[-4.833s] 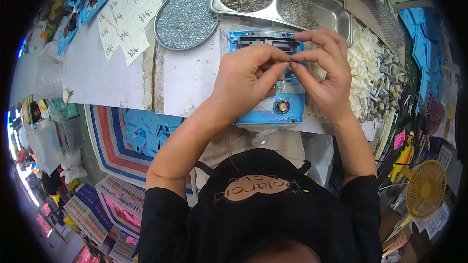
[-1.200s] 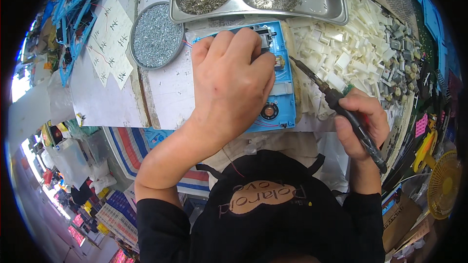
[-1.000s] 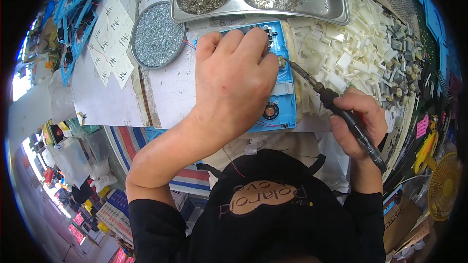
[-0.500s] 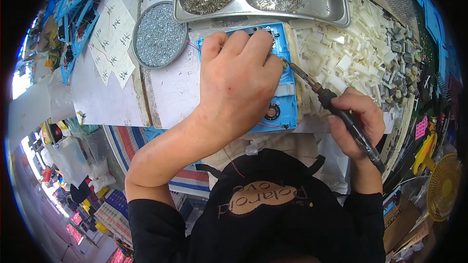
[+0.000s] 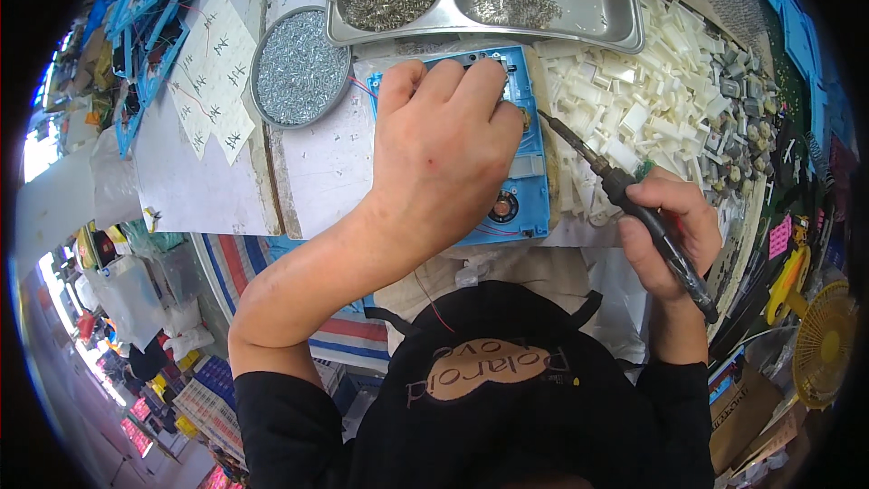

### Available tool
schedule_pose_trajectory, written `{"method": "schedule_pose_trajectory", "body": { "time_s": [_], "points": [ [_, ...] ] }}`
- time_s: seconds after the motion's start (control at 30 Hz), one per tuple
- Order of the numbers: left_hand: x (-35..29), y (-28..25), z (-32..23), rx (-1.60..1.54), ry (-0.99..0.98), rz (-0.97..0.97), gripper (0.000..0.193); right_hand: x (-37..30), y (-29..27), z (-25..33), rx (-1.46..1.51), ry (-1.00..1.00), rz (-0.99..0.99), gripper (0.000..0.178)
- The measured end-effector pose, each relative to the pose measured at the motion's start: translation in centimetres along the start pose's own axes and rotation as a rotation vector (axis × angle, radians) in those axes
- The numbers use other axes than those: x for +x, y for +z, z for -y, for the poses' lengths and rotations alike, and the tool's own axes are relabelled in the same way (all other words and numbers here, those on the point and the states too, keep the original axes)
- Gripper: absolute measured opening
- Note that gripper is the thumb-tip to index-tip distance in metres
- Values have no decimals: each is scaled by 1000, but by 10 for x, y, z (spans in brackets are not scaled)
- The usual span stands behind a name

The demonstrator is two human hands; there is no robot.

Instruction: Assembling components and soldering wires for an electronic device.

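My left hand (image 5: pixel 445 152) lies over a blue plastic casing (image 5: pixel 536 217), its fingers curled down near the casing's far side. The back of the hand hides the fingertips and whatever they pinch. A round dark speaker (image 5: pixel 504 207) shows in the casing's near right corner, and thin red and blue wires come out at its far left. My right hand (image 5: pixel 677 234) grips the black handle of a soldering iron (image 5: pixel 626 196). The iron slants toward the casing, with its tip just right of my left knuckles and close to the casing's right edge.
Beyond the casing stands a steel tray (image 5: pixel 588 33) with small metal parts and springs. Left of it is a round dish (image 5: pixel 299 122) of screws. White plastic pieces (image 5: pixel 634 91) pile up at the right, beside grey metal parts (image 5: pixel 738 113). Marked paper sheets (image 5: pixel 210 81) lie at the left.
The soldering iron's tip has drawn back to the right, away from my left fingers. My right hand has shifted slightly right with it. My left hand stays over the casing.
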State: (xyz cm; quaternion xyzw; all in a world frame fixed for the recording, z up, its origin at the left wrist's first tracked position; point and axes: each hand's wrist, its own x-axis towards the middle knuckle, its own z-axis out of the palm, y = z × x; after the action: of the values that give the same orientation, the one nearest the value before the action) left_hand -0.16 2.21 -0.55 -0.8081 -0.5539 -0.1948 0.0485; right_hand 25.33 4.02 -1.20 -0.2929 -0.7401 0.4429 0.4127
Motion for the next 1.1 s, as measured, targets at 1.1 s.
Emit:
{"method": "schedule_pose_trajectory", "body": {
  "time_s": [1.1],
  "points": [
    [-65,-10,53,-482,-504,-304,9,3,19,15,33,165,-22,33]
  ]
}}
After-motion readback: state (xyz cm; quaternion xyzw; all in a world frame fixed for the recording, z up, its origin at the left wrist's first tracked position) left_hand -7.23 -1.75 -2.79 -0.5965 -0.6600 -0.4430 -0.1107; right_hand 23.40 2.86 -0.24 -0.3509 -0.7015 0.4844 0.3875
